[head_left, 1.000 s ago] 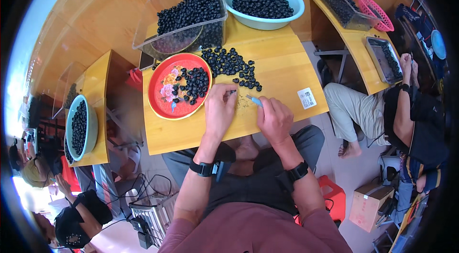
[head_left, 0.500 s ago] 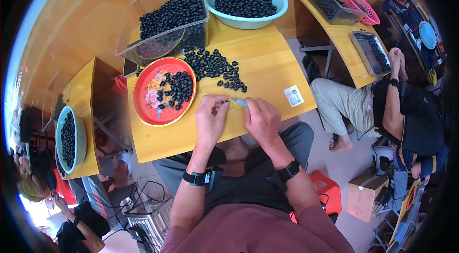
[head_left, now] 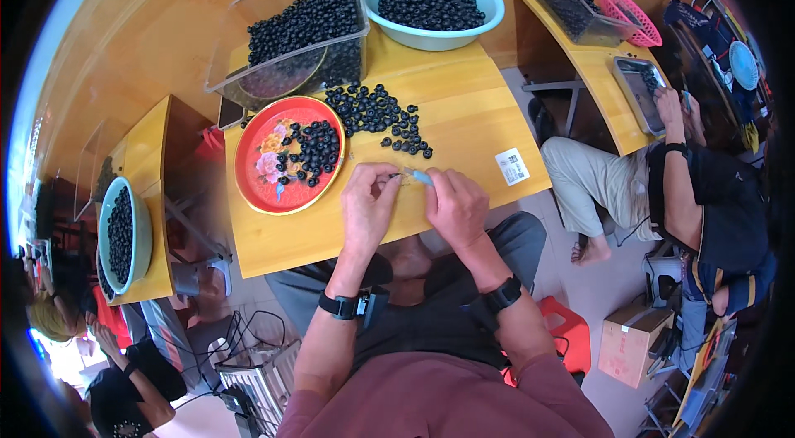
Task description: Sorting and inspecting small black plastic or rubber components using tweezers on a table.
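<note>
Between thumb and forefinger, my left hand (head_left: 369, 199) pinches a small dark round bead-like piece (head_left: 395, 176), mostly covered by the fingertips. My right hand (head_left: 458, 208) is closed around a thin tool with a light blue handle (head_left: 421, 177), its tip pointing left at that piece. Both hands are over the near part of the yellow table (head_left: 472, 132). Just beyond them lies a loose heap of shiny black bead-like pieces (head_left: 377, 111). Left of my left hand, a round red flowered tray (head_left: 245, 177) holds more of these pieces.
At the back stand a clear plastic bin (head_left: 225, 78) and a light blue basin (head_left: 431, 39), both holding black pieces. A white label (head_left: 512, 166) is stuck at the table's right. A co-worker (head_left: 683, 181) sits at a right-hand table with a metal tray (head_left: 629, 107). Another blue basin (head_left: 145, 231) stands left.
My hands keep nearly the same pose, with the tool tip still by the piece. The view has shifted slightly. At right, the co-worker's hands have moved apart, one reaching over the metal tray.
</note>
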The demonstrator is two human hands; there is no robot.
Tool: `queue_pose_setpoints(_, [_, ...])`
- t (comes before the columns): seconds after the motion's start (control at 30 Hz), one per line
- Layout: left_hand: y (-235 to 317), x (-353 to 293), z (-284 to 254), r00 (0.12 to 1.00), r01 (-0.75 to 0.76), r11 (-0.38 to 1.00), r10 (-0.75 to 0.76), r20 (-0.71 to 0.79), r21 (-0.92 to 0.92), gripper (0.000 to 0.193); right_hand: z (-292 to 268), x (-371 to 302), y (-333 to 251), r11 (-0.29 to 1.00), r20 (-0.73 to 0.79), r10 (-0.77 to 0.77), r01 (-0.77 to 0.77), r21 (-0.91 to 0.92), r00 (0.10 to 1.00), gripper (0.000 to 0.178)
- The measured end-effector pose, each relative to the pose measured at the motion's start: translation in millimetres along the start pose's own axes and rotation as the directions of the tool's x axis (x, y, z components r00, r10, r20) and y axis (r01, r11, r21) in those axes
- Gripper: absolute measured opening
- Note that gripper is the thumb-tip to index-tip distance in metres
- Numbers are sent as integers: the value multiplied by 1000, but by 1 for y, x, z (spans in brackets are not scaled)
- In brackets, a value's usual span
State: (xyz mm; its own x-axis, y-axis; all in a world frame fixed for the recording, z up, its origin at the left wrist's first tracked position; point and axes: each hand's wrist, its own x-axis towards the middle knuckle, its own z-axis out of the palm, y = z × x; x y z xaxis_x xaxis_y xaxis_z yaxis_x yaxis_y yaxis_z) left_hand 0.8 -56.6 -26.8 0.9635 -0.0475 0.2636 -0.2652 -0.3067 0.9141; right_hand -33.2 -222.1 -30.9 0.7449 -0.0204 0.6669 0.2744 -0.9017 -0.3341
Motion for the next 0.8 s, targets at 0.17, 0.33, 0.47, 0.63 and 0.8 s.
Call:
queue_pose_setpoints(0.17, [-3, 0, 4, 997, -72, 989, 68, -36, -126, 17, 0, -1, 1, 1000, 6, -9, 9, -9, 1000, 13])
queue_pose_setpoints(0.33, [3, 0, 3, 998, 57, 996, -56, 17, -68, 23, -3, 1, 2, 998, 24, -58, 58, 3, 998, 12])
queue_pose_setpoints(0.47, [0, 0, 3, 999, 41, 999, -41, 21, -12, 32, -4, 3, 0, 993, 47, -116, 115, 9, 992, 10])
queue_pose_setpoints(0.63, [4, -1, 3, 1000, 16, 1000, -15, 21, -10, 31, -3, 3, 0, 992, 63, -124, 123, 12, 990, 10])
queue_pose_setpoints(0.8, [6, -1, 2, 999, -28, 999, 28, 22, 14, 30, -1, 1, 2, 992, 77, -123, 122, 25, 989, 9])
